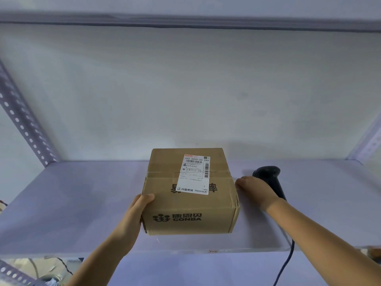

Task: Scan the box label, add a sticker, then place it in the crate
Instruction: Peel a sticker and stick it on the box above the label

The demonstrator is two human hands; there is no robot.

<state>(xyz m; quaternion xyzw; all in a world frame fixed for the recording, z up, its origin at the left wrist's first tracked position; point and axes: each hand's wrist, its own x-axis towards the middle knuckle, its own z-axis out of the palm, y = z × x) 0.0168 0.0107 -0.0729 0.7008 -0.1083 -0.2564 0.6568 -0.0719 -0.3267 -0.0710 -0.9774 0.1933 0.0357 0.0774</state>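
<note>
Brown cardboard box (190, 193) on pale shelf (82, 203); left hand (134, 215) grips its left side, right hand (255, 189) touches its right edge, fingers loosely spread, black scanner (270, 176) just beyond.

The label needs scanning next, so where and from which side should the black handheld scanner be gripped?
Probably by the slim handle of the black handheld barcode scanner, from the near side with the right hand. It lies flat on the pale shelf, head pointing away, handle and cable trailing toward the person.

Both forearms reach forward — the left hand (136, 211) cupped with thumb on top, the right hand (256, 189) palm-down, fingers loosely extended.
</note>
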